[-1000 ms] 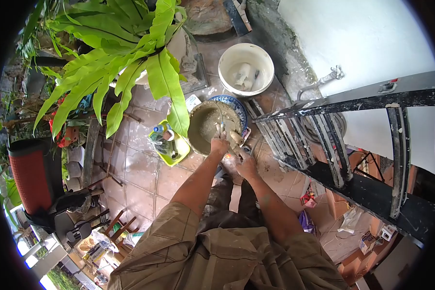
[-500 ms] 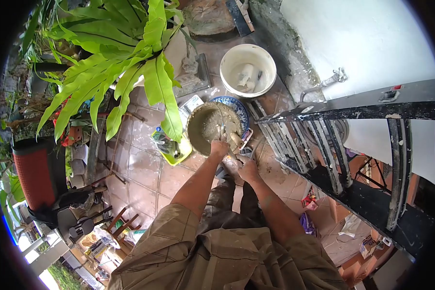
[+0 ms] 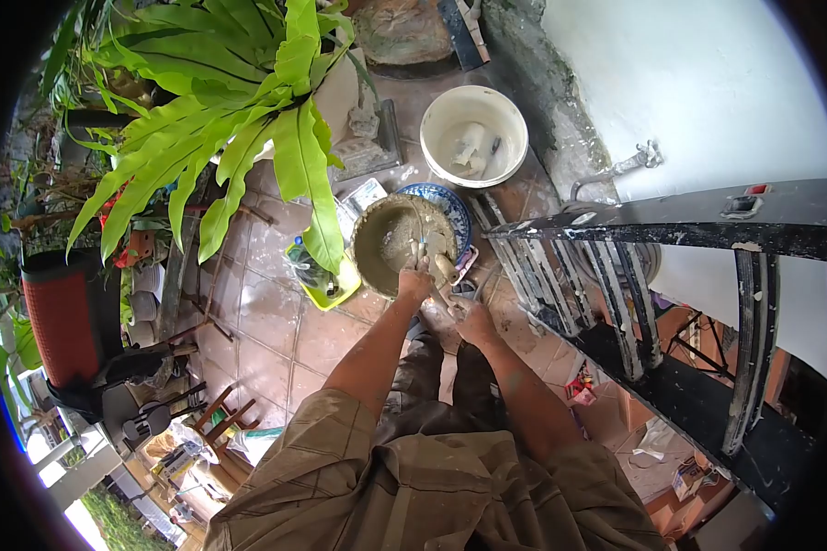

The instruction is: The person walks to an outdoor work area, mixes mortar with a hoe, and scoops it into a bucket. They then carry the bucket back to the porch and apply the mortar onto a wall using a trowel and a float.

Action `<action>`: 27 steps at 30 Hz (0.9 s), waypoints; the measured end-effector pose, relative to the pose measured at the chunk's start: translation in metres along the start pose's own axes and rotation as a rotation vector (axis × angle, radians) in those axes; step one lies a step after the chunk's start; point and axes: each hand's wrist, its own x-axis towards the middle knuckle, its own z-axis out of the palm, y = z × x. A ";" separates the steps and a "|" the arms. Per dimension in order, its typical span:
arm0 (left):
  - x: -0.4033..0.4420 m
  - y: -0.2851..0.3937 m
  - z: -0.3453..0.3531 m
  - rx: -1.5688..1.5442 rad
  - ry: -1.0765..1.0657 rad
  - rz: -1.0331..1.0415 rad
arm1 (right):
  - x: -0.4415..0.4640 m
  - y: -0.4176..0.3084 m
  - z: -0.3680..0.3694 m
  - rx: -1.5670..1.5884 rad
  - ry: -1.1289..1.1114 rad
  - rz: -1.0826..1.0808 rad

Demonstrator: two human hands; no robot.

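Observation:
A round bucket (image 3: 369,260) crusted with grey mortar stands in front of my feet, wet-looking mortar (image 3: 397,241) inside. My left hand (image 3: 413,283) is closed at its near rim, around a tool whose thin shank points into the bucket. To the right and lower, my right hand (image 3: 473,321) is closed on a mortar-smeared, stick-like handle (image 3: 439,299) that slants up towards the left hand. Whether both hands hold one tool, I cannot tell. A separate rounded wooden handle (image 3: 447,268) rests at the bucket's right inner side. The fingers partly hide what they grip.
Behind the bucket are a blue-patterned basin (image 3: 456,209) and a white bucket (image 3: 434,154) with tools inside. A yellow-green tray (image 3: 342,296) stands left, under a large leafy plant (image 3: 303,165). A paint-spattered black ladder (image 3: 616,354) lines the right side by the white wall (image 3: 689,92).
The view has shifted slightly. Both hands stay closed at the bucket's near side, with little visible movement of the tools.

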 end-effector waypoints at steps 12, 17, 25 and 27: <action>-0.021 0.034 -0.006 -0.362 0.036 -0.086 | -0.004 0.009 0.003 0.023 -0.035 0.031; -0.029 0.044 -0.008 -0.361 0.055 -0.104 | -0.005 0.020 0.010 0.011 -0.032 0.004; -0.026 0.041 -0.006 -0.458 0.028 -0.072 | -0.010 0.005 0.004 0.014 0.002 -0.022; -0.024 0.036 -0.006 -0.369 0.047 -0.036 | -0.010 0.002 0.002 -0.003 0.002 -0.029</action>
